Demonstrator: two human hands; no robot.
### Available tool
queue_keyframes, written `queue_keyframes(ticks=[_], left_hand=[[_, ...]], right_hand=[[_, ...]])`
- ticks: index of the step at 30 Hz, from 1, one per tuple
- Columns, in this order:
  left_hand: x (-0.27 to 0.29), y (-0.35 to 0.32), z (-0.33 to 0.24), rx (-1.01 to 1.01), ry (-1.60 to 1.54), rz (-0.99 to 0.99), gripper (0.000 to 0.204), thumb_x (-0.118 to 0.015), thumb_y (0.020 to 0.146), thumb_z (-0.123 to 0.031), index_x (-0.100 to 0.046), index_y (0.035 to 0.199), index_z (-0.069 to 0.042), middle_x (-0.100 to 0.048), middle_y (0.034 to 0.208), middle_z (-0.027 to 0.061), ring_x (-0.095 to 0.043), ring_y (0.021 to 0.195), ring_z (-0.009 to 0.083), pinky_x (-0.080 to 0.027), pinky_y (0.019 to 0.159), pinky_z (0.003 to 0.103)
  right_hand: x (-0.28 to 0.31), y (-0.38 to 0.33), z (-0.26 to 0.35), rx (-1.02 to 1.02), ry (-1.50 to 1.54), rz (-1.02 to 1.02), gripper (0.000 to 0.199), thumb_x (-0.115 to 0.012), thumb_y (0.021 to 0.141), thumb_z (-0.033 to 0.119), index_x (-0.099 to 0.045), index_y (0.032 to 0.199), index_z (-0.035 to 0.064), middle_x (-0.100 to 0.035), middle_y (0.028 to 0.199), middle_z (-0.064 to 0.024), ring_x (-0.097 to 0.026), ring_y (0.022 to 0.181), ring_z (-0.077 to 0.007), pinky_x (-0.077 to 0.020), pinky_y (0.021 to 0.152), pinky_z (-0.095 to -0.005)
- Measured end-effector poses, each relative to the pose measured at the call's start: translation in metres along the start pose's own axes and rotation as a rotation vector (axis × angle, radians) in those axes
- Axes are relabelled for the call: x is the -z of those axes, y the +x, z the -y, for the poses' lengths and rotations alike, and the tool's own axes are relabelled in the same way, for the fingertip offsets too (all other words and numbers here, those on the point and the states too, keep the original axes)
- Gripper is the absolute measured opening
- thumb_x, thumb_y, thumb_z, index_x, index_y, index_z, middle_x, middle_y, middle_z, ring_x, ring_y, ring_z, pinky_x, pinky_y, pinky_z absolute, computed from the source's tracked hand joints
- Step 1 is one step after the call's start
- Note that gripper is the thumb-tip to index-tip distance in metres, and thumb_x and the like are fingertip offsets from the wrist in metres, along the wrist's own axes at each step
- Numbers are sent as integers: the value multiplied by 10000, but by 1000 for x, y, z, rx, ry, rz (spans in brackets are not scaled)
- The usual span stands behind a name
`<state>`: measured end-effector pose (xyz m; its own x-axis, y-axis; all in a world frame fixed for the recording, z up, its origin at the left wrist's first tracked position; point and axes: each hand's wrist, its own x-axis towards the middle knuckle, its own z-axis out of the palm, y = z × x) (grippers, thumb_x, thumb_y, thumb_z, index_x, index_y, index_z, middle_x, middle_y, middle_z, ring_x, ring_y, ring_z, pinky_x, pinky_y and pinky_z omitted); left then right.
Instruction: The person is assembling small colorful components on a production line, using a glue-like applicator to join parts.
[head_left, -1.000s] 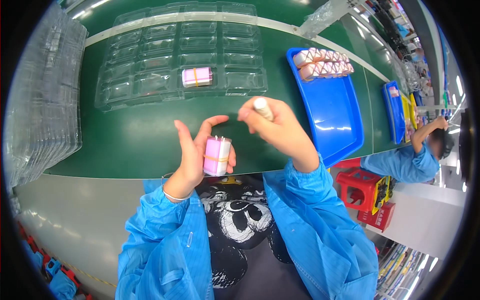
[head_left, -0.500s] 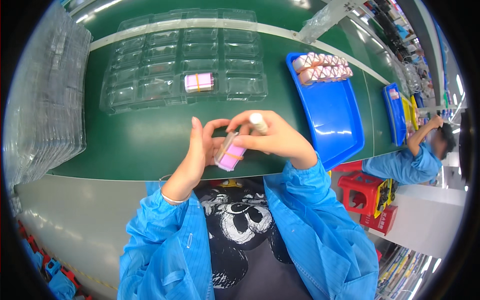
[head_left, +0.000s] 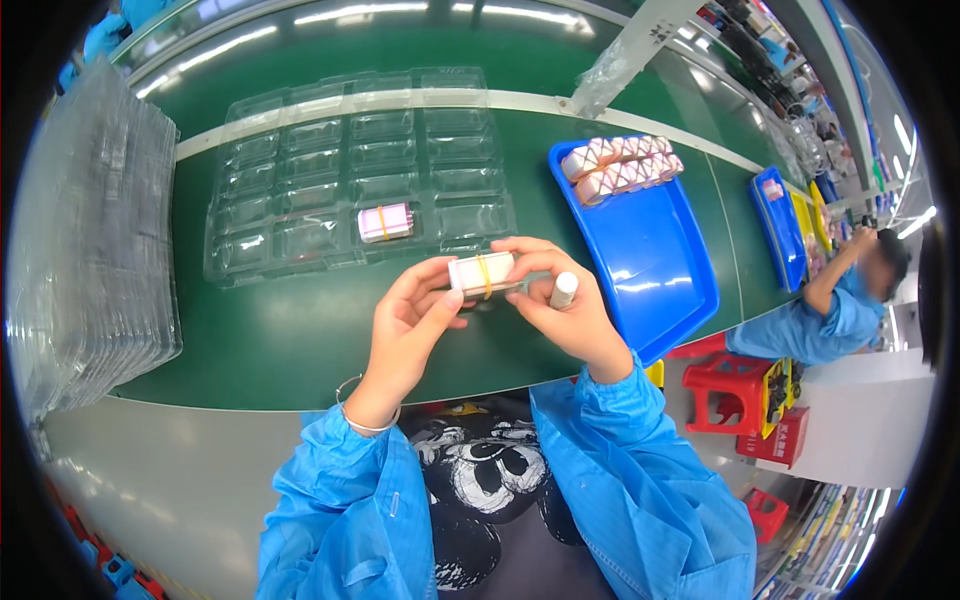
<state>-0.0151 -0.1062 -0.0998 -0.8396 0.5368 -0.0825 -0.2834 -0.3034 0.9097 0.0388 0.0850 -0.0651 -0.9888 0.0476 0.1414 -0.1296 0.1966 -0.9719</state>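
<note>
A small white-and-pink block with an orange rubber band [head_left: 482, 274] is held up over the green table, its pale side showing. My left hand [head_left: 408, 325] grips its left end between thumb and fingers. The fingertips of my right hand [head_left: 580, 318] touch its right end. Tucked in that same hand is a white, pen-like stick [head_left: 564, 290], its round end pointing up. Beyond my hands lies a clear plastic tray with many compartments [head_left: 300, 205]. A similar banded block [head_left: 386, 222] sits in one compartment of its nearest row.
A blue tray [head_left: 660, 270] at the right carries several banded bundles [head_left: 622, 168] at its far end. Tall stacked clear trays [head_left: 95, 240] stand at the left. A metal post [head_left: 635, 60] rises behind. Another person [head_left: 820, 300] works at the far right, near a red stool [head_left: 725, 390].
Both hands have lifted the block up and rightward, turning it from its pink face to its pale side. My left fingers have closed on its end. The whole view has shifted slightly.
</note>
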Motion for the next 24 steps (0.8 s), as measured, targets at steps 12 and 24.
queue_keyframes(ticks=[12, 24], left_hand=[[2, 43, 3, -559, 642, -4, 433, -669, 781, 50, -555, 1190, -37, -578, 1179, 97, -572, 1111, 253, -453, 976, 371], [10, 58, -12, -753, 1516, -199, 379, -723, 744, -152, -607, 1103, -118, -572, 1226, 40, -460, 1248, 275, -193, 1102, 543]], right_hand=[[69, 23, 31, 218, -498, -476, 203, -620, 770, -1, -655, 962, 55, -542, 1207, -165, -591, 1042, -287, -451, 904, -360], [102, 48, -32, -66, -993, -504, 435, -736, 745, 312, -646, 1126, 122, -510, 1107, -168, -609, 925, -353, -504, 815, -386]])
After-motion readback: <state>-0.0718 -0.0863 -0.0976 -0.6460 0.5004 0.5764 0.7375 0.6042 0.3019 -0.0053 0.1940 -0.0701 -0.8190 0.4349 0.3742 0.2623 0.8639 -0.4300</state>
